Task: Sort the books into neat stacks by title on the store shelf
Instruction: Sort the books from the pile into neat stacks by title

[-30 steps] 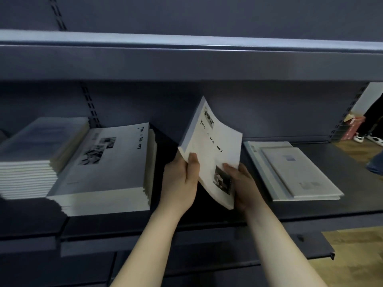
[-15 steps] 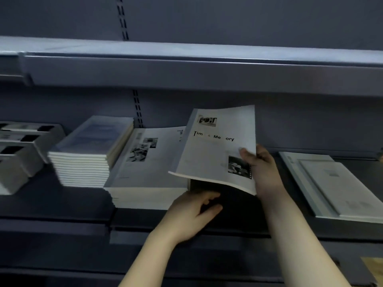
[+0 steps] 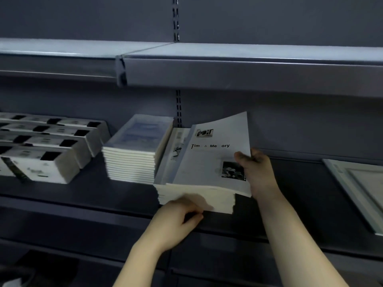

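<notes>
A white "Time & Memory" book [image 3: 209,160] lies tilted on top of the stack of the same title [image 3: 215,199] on the dark shelf [image 3: 128,191]. My right hand [image 3: 256,170] grips the book's right edge, thumb on the cover. My left hand [image 3: 178,218] rests against the stack's front lower edge, fingers curled, holding nothing. The book's far corner curls upward.
To the left of this stack stands a neat pile of pale blue-covered books [image 3: 134,150]. Further left are several rows of grey-white books with black squares [image 3: 47,146]. Flat white books [image 3: 360,187] lie at the right edge. An upper shelf [image 3: 228,69] overhangs.
The book has moved left from mid-air onto the matching stack. My left hand let go of it and dropped to the stack's front. The view has shifted left.
</notes>
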`<action>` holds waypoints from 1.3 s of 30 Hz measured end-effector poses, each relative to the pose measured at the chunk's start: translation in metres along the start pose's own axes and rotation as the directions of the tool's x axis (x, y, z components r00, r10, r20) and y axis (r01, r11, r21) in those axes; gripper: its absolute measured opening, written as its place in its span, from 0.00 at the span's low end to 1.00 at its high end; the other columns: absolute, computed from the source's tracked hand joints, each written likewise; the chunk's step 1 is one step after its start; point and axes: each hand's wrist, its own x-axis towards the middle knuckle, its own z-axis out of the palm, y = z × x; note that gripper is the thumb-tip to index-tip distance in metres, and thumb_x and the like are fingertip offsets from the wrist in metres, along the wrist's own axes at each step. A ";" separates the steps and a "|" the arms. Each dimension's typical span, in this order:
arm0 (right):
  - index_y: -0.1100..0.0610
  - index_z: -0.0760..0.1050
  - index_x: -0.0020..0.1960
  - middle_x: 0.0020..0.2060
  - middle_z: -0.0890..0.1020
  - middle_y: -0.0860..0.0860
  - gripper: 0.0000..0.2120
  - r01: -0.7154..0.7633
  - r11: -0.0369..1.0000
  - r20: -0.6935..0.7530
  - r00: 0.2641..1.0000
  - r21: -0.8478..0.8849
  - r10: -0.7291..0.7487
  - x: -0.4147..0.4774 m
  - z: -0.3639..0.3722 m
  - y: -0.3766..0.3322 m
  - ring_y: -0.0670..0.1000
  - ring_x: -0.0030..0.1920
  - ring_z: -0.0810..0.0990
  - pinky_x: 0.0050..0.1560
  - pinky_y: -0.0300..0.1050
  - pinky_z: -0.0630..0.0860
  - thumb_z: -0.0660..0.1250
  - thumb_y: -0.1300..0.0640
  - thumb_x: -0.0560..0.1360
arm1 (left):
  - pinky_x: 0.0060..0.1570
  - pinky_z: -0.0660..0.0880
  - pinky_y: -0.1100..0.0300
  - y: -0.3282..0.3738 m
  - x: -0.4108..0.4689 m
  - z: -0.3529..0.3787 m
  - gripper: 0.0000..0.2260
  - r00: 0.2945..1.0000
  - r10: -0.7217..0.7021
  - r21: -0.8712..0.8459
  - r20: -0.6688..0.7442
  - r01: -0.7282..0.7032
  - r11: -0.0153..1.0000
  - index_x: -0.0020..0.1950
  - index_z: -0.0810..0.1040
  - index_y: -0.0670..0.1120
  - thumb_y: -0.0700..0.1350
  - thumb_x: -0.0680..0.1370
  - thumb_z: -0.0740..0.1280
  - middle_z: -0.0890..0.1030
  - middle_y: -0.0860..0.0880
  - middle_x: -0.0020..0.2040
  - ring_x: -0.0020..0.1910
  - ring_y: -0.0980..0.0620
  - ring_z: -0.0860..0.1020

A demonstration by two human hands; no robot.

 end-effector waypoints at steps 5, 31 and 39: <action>0.55 0.79 0.50 0.44 0.84 0.52 0.05 0.080 0.981 0.019 0.997 -0.179 -0.077 0.002 0.025 0.008 0.54 0.47 0.83 0.50 0.53 0.80 0.66 0.62 0.76 | 0.50 0.74 0.63 -0.024 -0.015 -0.019 0.10 0.997 -0.022 0.076 -0.068 0.027 0.997 0.55 0.79 0.57 0.54 0.78 0.62 0.79 0.61 0.51 0.50 0.63 0.76; 0.58 0.75 0.40 0.35 0.79 0.51 0.13 0.185 0.586 0.050 0.970 -0.789 -0.239 0.023 0.032 0.017 0.49 0.32 0.76 0.27 0.35 0.61 0.70 0.47 0.72 | 0.50 0.72 0.62 -0.032 -0.033 -0.022 0.11 0.978 -0.030 0.200 -0.207 0.072 0.977 0.57 0.80 0.53 0.51 0.77 0.63 0.80 0.57 0.54 0.52 0.56 0.76; 0.56 0.72 0.49 0.39 0.78 0.49 0.15 0.119 0.720 0.000 0.987 -0.683 -0.163 0.014 0.009 0.014 0.47 0.39 0.77 0.38 0.44 0.73 0.65 0.43 0.76 | 0.52 0.73 0.60 0.004 -0.020 -0.004 0.12 0.991 0.021 0.194 -0.135 0.006 0.981 0.60 0.78 0.55 0.53 0.78 0.61 0.79 0.57 0.56 0.54 0.57 0.75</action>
